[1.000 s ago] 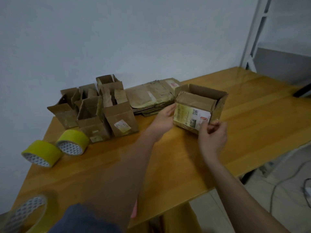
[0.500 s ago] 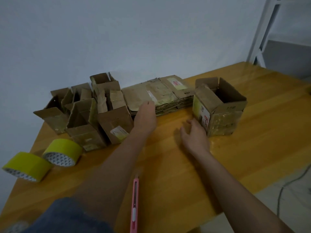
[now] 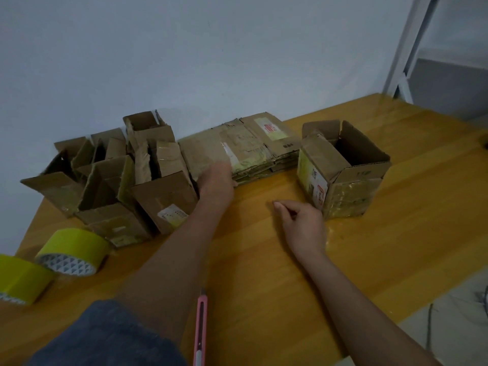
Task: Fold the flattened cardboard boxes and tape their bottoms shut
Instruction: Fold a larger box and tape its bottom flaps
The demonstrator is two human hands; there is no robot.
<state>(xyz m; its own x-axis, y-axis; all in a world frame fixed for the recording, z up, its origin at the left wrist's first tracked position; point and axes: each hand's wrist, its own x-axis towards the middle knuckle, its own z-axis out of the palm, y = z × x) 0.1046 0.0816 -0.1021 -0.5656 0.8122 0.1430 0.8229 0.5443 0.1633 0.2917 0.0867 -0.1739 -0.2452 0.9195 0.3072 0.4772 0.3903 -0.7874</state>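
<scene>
The left hand reaches far across the wooden table and lies on the near edge of the stack of flattened boxes against the wall, though whether its fingers grip the top sheet or just rest there I cannot tell. The right hand hovers low over the table, fingers loosely curled, holding nothing, just left of the folded box, which stands open-topped at the right. To the left of the stack, a cluster of upright folded boxes crowds together. Two rolls of yellow tape lie at the near left, and a pink utility knife rests near the table's front edge.
</scene>
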